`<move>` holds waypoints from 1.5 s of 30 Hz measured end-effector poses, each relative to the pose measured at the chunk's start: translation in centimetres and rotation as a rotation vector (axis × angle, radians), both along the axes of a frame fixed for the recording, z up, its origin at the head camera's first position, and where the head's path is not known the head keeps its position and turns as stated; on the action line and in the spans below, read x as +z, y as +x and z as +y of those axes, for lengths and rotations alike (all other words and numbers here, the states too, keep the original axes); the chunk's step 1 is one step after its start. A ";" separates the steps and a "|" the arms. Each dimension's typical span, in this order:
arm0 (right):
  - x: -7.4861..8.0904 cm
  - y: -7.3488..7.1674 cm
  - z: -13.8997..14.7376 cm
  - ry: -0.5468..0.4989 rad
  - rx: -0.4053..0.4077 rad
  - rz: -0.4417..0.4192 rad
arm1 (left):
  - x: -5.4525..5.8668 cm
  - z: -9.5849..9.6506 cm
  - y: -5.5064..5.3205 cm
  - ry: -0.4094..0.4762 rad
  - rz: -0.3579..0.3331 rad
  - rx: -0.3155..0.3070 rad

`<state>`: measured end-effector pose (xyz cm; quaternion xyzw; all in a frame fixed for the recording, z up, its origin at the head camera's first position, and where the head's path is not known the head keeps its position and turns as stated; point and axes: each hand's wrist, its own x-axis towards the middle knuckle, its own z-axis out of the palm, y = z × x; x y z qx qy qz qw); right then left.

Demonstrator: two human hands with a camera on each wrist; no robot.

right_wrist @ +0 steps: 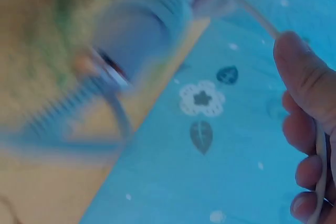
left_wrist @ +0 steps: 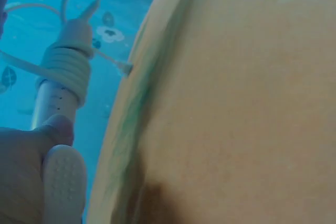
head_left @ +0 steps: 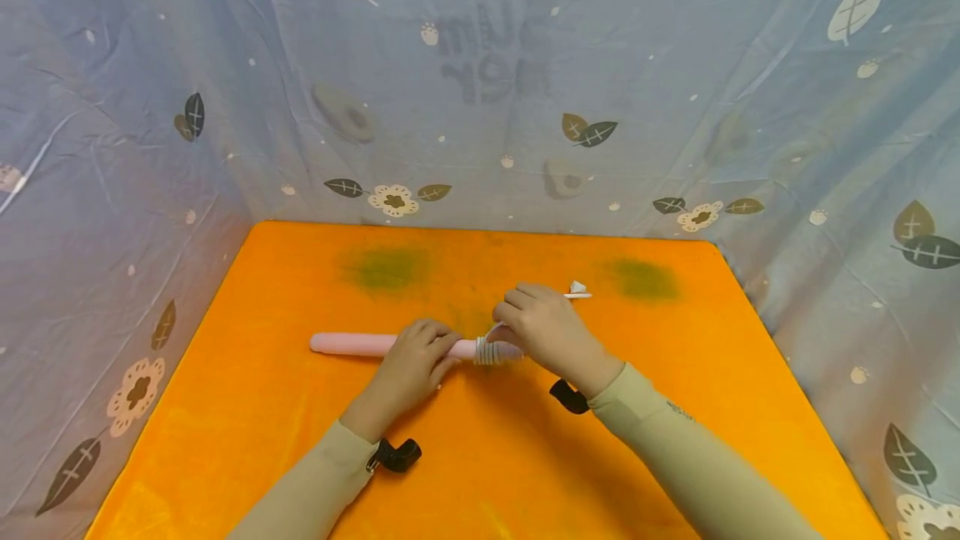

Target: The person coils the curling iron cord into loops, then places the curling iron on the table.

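A slim pink hair iron (head_left: 352, 345) lies crosswise on the orange table, its pale power cord (head_left: 491, 351) coiled round the right end. My left hand (head_left: 411, 363) grips the iron's body near the middle; in the left wrist view, its thumb lies on the handle (left_wrist: 55, 103) just below the coils. At the coiled end, my right hand (head_left: 546, 332) holds a free length of cord. The right wrist view shows that cord (right_wrist: 257, 17) running between thumb and curled fingers, with the wound end blurred. Beyond the right hand shows a white plug (head_left: 577, 288).
The orange cloth-covered table (head_left: 247, 407) has two greenish patches toward the back. Blue-grey curtains (head_left: 480, 90) with leaf and flower prints surround its back and sides. A black wrist mount (head_left: 399, 455) sits at the left cuff, another (head_left: 570, 397) at the right.
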<state>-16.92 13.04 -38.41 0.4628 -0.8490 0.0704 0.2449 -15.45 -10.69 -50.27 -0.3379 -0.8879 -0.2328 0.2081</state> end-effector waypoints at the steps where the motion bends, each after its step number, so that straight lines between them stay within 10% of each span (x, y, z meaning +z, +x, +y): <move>1: 0.3 -0.2 0.2 -0.021 0.002 -0.028 | -0.1 0.0 0.1 -0.001 0.001 -0.010; 10: 0.8 -2.0 1.6 -0.144 -0.100 -0.132 | -0.3 -0.1 1.0 -0.009 0.033 -0.073; 25: -3.6 -4.2 1.6 -0.145 -0.202 -0.253 | 1.2 -0.4 2.2 0.124 0.121 -0.150; 36: -5.9 -2.8 1.6 -0.126 -0.223 -0.424 | 2.4 -0.6 1.7 0.240 0.119 -0.065; 40: -6.7 -1.3 1.7 -0.291 -0.196 -0.651 | 2.6 -0.6 1.3 0.270 0.116 -0.025; 45: -7.9 -0.3 1.3 -0.264 -0.146 -0.532 | 2.5 -0.5 1.0 0.270 0.088 0.017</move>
